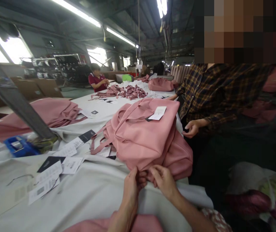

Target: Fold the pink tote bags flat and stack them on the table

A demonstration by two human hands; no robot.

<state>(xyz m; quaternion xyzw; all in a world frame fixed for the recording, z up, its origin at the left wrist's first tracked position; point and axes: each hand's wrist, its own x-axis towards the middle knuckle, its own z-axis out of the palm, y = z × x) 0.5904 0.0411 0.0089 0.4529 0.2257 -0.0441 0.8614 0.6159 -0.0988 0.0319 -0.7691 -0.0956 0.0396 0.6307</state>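
Observation:
A pink bag (142, 135) with a white tag (158, 113) lies on top of other pink fabric in the middle of the table. At its lower edge are both hands, close together with bent fingers. My left hand (134, 182) is pinched at the bag's near edge. Just to the right, my right hand (163, 180) has its thumb and fingers pressed together there as well. Whatever small part the fingertips hold is hidden.
White cloth covers the table (91, 193). Paper tags (49, 180), a blue tape dispenser (20, 146), a slanted metal post (19, 103) and another pink bag (46, 112) lie left. A person in plaid (207, 93) stands right; another person (98, 79) is farther back.

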